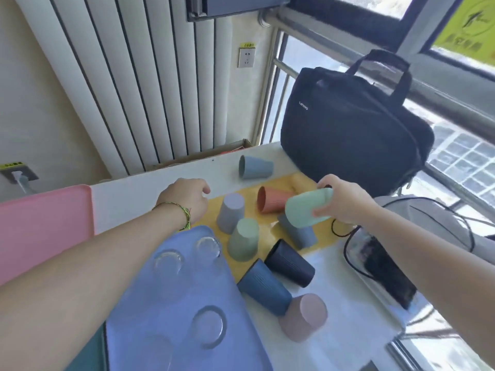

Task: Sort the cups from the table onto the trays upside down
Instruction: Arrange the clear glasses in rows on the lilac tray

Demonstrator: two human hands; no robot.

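Mint cup [305, 210] gripped round by right hand [345, 202], held tilted above yellow tray [270, 228], centre right of frame. Step judged: transfer. Next move: cup to be inverted and set rim-down in free spot. Left hand [184, 199] curled at centre; whether anything is held cannot be told.

Bare from both hands up the forearms to the frame edge: left hand [184, 197], right hand [347, 202]. Wears on the left wrist a thin braided cord bracelet [173, 207], green and yellow strands with a dark reddish one twisted in, knotted at the side, short frayed green ends hanging loose
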